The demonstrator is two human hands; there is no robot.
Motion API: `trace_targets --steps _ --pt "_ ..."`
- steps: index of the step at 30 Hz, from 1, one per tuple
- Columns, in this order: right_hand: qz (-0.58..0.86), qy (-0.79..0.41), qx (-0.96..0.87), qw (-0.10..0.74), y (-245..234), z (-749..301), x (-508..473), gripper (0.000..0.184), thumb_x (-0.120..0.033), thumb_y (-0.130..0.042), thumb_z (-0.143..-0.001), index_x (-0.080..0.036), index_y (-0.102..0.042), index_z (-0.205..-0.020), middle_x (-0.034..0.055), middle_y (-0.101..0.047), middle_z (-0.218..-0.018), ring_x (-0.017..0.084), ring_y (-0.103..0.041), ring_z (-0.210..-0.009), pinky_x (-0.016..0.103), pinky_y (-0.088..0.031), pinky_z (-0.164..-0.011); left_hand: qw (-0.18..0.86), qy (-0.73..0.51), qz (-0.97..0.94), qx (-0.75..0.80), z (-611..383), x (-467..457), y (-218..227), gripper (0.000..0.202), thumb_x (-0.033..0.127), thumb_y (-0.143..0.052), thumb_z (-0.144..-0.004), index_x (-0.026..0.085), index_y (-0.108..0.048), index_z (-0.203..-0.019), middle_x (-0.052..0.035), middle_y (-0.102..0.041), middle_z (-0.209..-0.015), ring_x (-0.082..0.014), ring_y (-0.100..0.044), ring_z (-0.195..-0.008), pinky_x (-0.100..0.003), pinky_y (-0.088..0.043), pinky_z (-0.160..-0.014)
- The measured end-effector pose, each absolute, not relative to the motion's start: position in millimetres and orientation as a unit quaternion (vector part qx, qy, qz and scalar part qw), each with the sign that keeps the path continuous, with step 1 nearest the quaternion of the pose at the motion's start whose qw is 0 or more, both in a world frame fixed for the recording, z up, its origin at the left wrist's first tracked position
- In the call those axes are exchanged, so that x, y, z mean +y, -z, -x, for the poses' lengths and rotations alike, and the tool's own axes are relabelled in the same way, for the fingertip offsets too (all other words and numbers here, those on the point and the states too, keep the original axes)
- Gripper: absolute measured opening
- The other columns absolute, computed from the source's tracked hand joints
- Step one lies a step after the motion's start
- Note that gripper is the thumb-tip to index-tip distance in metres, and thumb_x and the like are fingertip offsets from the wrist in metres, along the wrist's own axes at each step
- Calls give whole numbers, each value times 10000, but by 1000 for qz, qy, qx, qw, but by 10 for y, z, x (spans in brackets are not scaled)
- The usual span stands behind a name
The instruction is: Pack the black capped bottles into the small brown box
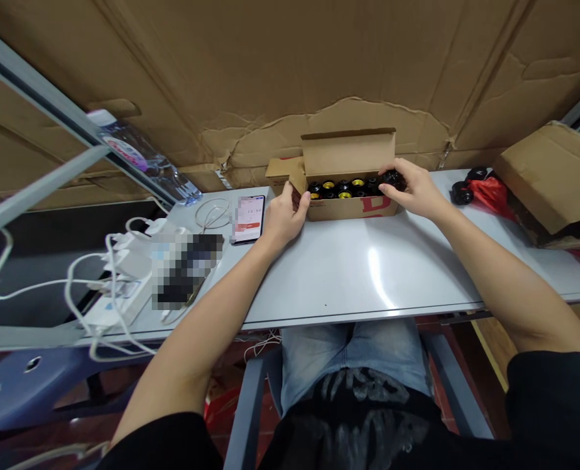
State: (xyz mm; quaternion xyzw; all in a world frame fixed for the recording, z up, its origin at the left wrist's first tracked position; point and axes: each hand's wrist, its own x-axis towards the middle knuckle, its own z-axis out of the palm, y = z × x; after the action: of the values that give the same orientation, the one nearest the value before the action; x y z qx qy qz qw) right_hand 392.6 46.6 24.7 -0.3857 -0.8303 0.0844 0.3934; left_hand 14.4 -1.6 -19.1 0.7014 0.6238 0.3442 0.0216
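A small open cardboard box (351, 207) with red print stands at the far edge of the grey table (368, 274). It holds several black lamp sockets with brass insides (343, 188). My left hand (285, 215) grips the box's left end, fingers curled round its corner. My right hand (412, 186) reaches over the box's right end with fingers closed on a black socket (392, 177) at the top of the box.
A phone (248, 219) with a lit screen lies left of the box. Further left are white chargers and cables (123, 274) and a water bottle (143, 160). Loose black sockets (466, 186), a red bag and a larger cardboard box (549, 176) sit at the right. Cardboard sheets back the table.
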Motion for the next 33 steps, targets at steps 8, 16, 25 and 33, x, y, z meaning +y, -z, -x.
trace_targets --steps 8,16,25,33 --pt "412 -100 -804 418 -135 -4030 613 643 -580 -953 -921 -321 -804 -1490 62 -885 -1076 340 -792 -880 522 -691 -895 38 -348 -699 624 -190 -28 170 588 662 -490 -1238 195 -693 -1531 -180 -905 -1160 -364 -870 -1110 -428 -624 -999" --pt "405 -90 -809 416 -213 -4079 596 520 -571 -982 -884 -293 -839 -1300 55 -887 -1085 339 -808 -905 517 -701 -884 64 -360 -693 621 -201 -7 165 558 677 -547 -1242 217 -665 -1534 -174 -891 -1159 -387 -871 -1092 -453 -633 -1019" --pt "401 -29 -841 363 -223 -4042 550 412 -596 -911 -983 -330 -891 -1296 117 -937 -1242 463 -854 -1157 704 -644 -1135 82 -380 -699 600 -196 -33 114 444 641 -619 -1244 262 -673 -1469 -138 -879 -1171 -356 -859 -1089 -449 -625 -1032" --pt "407 -141 -804 411 -189 -4089 612 452 -587 -984 -881 -320 -856 -1222 68 -933 -1167 377 -872 -1053 555 -698 -977 86 -390 -711 579 -180 -17 118 431 621 -626 -1239 268 -681 -1478 -127 -868 -1146 -343 -845 -1067 -482 -647 -1044"
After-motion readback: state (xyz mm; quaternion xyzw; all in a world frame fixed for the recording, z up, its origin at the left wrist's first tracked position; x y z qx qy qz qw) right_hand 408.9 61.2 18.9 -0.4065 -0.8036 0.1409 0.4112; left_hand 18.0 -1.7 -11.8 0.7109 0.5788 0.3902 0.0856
